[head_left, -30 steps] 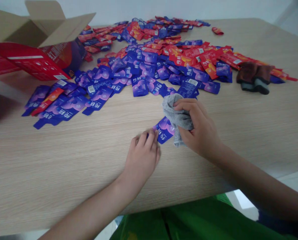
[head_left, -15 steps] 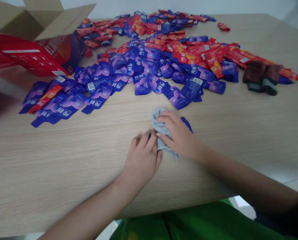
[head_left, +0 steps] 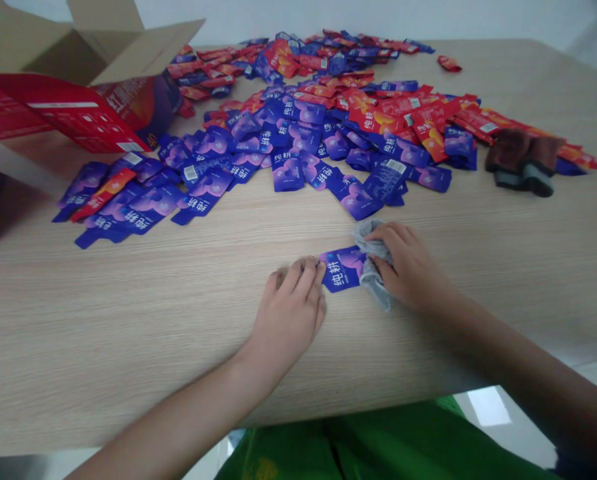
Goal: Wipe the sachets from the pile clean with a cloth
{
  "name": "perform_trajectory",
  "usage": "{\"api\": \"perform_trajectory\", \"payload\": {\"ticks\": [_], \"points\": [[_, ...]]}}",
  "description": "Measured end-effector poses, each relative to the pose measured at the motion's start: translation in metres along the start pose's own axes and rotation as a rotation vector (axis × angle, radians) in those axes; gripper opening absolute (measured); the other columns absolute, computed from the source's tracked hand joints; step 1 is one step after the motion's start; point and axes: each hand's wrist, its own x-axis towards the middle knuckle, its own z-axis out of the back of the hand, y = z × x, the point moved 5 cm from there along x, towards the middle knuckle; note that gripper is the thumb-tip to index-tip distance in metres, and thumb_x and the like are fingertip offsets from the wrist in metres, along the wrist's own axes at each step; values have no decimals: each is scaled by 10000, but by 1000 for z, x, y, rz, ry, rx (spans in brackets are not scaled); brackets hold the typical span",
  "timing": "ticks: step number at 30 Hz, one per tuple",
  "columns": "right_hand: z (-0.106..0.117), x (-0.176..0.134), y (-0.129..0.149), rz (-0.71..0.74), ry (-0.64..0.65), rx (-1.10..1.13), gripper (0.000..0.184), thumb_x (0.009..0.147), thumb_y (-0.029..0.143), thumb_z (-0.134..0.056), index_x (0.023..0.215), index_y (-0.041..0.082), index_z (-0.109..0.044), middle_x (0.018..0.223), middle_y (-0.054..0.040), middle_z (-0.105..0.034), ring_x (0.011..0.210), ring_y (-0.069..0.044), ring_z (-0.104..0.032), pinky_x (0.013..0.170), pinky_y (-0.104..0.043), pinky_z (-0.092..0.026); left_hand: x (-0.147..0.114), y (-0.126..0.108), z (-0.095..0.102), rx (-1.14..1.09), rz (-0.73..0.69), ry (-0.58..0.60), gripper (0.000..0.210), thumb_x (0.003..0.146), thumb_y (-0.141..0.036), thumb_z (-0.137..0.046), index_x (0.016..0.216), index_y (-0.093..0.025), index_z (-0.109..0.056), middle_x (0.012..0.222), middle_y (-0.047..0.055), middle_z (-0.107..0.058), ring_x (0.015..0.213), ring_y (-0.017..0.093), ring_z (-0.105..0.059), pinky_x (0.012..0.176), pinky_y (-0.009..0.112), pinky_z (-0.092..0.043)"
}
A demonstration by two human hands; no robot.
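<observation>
Right hand [head_left: 412,267] and grey cloth [head_left: 375,285] have shifted rightward on purple packet [head_left: 342,270]

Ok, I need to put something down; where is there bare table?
Bare table lies left of the left hand, in front of the loose packets, and right of the right hand, in front of the brown bundle. Crowded: back middle, by the box at far left, and between the hands, with the cloth and flat packet.
</observation>
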Motion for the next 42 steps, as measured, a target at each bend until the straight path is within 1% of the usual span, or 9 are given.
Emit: {"api": "perform_trajectory", "payload": {"ticks": [4,8,11,18,23,27,31,36,42], "points": [[-2,7,24,51,-58,73,364,812,80,-468,1159,177,-522,1161,-141,-567,1080,-290,-505,901,-440,-413,0,-2,0,20,-22,-9,457,967,-237,-371,1392,-102,-470,1448,114,-480,1225,291,-478,929,458,-425],[-29,8,56,159,83,-24,290,888,188,-479,1167,166,-555,1224,-142,-574,1054,-298,-500,854,-432,-378,0,-1,0,28,-16,20,375,952,-257,-415,1229,-101,-615,1306,130,-590,1208,301,-487,927,468,-424],[-35,2,47,106,100,-97,288,892,230,-506,1170,173,-557,1239,-144,-577,1070,-314,-486,859,-450,-351,1,-1,-1,31,-20,13,438,954,-243,-400,1347,-87,-516,1389,120,-532,1225,297,-472,914,471,-435],[-7,-7,-2,-37,20,-225,226,856,175,-503,1076,170,-553,1151,-160,-584,988,-326,-496,818,-461,-371,1,0,-2,33,-23,-5,480,960,-236,-393,1414,-89,-439,1444,109,-486,1218,291,-470,908,466,-440],[-10,14,32,79,-28,-5,264,862,112,-442,1096,184,-540,1121,-140,-574,1056,-296,-491,857,-430,-387,0,-1,0,26,-22,-13,431,971,-241,-372,1348,-93,-519,1406,101,-520,1218,288,-464,917,464,-430],[-34,17,57,148,86,-84,251,907,147,-413,1095,170,-576,1137,-133,-596,1012,-294,-496,822,-428,-361,0,-1,-2,27,-20,15,365,963,-259,-401,1197,-110,-638,1304,114,-590,1209,296,-473,917,469,-424],[-31,5,27,27,87,-233,246,867,163,-480,1094,163,-575,1164,-142,-586,1007,-320,-487,823,-444,-342,0,-1,-1,36,-22,-6,470,965,-243,-379,1407,-101,-450,1433,110,-494,1219,286,-468,902,456,-437],[-5,0,-18,-101,47,-258,220,866,161,-468,1067,150,-556,1116,-165,-578,971,-327,-501,795,-447,-376,1,-1,-1,45,-13,5,481,957,-230,-382,1411,-83,-441,1422,97,-512,1206,294,-470,888,464,-444],[-9,22,32,94,-56,-5,250,843,97,-446,1071,149,-538,1110,-146,-559,1030,-287,-483,846,-416,-383,1,-1,-2,56,-15,4,460,966,-247,-375,1383,-84,-479,1414,95,-517,1215,295,-469,893,454,-440]]}}
